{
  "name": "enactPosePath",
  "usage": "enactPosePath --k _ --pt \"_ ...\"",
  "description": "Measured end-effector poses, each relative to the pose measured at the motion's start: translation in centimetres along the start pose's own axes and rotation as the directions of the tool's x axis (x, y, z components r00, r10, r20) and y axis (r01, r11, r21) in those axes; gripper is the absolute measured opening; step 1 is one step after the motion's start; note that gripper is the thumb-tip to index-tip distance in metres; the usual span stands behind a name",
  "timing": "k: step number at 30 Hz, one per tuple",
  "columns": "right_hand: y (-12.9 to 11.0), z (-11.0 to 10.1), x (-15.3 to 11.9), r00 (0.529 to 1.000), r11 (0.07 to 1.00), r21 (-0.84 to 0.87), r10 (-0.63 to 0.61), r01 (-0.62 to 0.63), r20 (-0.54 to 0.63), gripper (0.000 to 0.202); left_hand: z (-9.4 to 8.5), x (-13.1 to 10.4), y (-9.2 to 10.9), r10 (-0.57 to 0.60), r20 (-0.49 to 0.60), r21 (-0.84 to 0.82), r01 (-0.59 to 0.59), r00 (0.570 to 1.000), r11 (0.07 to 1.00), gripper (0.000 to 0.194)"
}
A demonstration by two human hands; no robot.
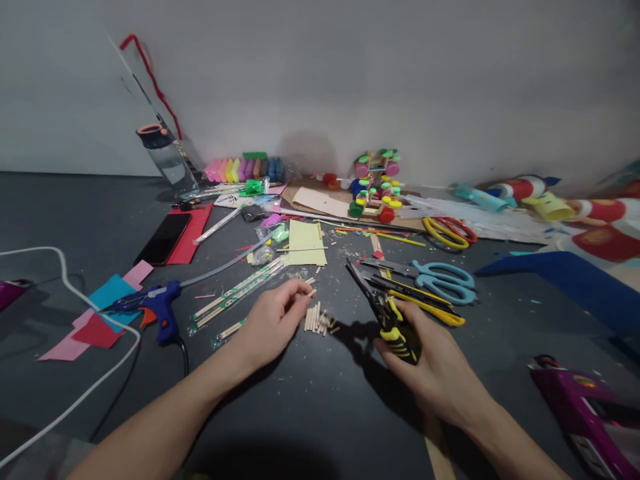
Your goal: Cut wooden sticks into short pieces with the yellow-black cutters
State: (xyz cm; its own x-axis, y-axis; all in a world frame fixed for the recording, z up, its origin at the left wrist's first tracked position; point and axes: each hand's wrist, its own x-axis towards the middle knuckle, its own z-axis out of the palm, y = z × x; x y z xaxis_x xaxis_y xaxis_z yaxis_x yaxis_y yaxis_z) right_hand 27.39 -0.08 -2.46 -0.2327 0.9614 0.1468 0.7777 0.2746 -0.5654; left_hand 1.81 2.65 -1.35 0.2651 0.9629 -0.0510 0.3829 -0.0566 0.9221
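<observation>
My left hand (pixel 275 320) is closed in a pinch, with the pale end of a short wooden stick (pixel 313 293) showing at the fingertips. Just beyond those fingers, several cut wooden stick pieces (pixel 314 319) lie in a loose group on the dark table. My right hand (pixel 435 353) is wrapped round the black and yellow handles of a pair of long-nose pliers (pixel 395 333). Their dark jaws point away, up and to the left, over the table, and hold nothing that I can see. Packets of wooden sticks (pixel 240 293) lie beyond my left hand.
On the left are a blue glue gun (pixel 167 310), coloured paper (pixel 113 300), a phone (pixel 163 239) and a water bottle (pixel 167 160). Blue-handled scissors (pixel 445 280) lie beyond my right hand. Small colourful models (pixel 377 187) stand by the wall. A purple tool (pixel 585 413) lies at right.
</observation>
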Motion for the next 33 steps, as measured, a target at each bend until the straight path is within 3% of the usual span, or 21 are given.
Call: enactPosePath --k 5,10,16,25,30,33 --pt "0.6 0.1 0.3 0.999 0.999 -0.036 0.028 -0.03 -0.043 0.038 0.2 -0.1 -0.2 0.047 -0.015 0.427 -0.036 0.999 0.903 0.015" --pt "0.5 0.2 0.3 0.999 0.999 -0.054 0.008 -0.01 -0.044 0.039 0.5 -0.1 -0.5 0.012 0.034 0.622 -0.03 0.999 0.783 0.019" --pt "0.5 0.1 0.4 0.999 0.997 -0.083 -0.007 0.003 -0.051 0.039 0.5 0.1 -0.8 -0.012 0.07 0.654 -0.037 0.997 0.756 0.023" --pt "1.0 0.2 0.5 0.996 0.995 -0.098 -0.03 0.022 -0.079 0.039 -0.8 0.6 -0.6 0.116 0.0 0.686 -0.085 0.993 0.723 0.019" --pt "1.3 0.3 0.4 0.996 0.994 -0.105 -0.035 0.027 -0.077 0.041 -1.3 0.5 -0.4 0.089 0.149 0.708 -0.169 0.985 0.686 0.007" --pt "1.3 0.3 0.3 0.997 0.994 -0.107 -0.038 0.03 -0.072 0.041 -1.2 0.3 -0.3 0.058 0.23 0.704 -0.207 0.972 0.68 0.02"
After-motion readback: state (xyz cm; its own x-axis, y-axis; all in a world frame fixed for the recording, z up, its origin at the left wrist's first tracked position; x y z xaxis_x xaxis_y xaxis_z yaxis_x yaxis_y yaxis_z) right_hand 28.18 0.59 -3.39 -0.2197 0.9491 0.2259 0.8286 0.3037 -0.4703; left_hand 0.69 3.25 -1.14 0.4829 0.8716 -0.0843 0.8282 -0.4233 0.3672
